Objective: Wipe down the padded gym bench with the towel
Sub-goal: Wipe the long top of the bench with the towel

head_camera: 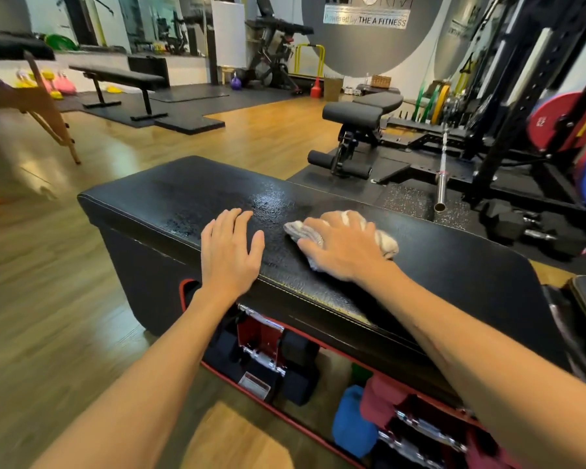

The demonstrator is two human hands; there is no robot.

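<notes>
Head view of a black padded counter (437, 265) running from 10 o'clock to 4 o'clock across the frame. The left hand (229, 255) lies flat on the padded top near its front edge, fingers straight and slightly spread, holding nothing. The right hand (340, 247) presses down on a crumpled pale towel (386, 243) at the middle of the top, at about 3 o'clock from the left hand; its fingers are spread over the cloth, and folds of towel show past the fingertips at 9 o'clock and behind the knuckles at 3 o'clock. The two hands are near each other but apart. A glossy wet-looking patch (271, 201) lies on the padding at 12 o'clock from the gap between the hands. Below the padded top, an open red-trimmed compartment holds black dumbbells (298, 360) and, toward 5 o'clock, a blue roll (351, 421) beside a maroon cloth (383, 397). Beyond the counter, at 1 o'clock, stands an adjustable bench (362, 113) by a black rack; a flat bench (119, 77) stands at 11 o'clock on the wooden floor (48, 282).
</notes>
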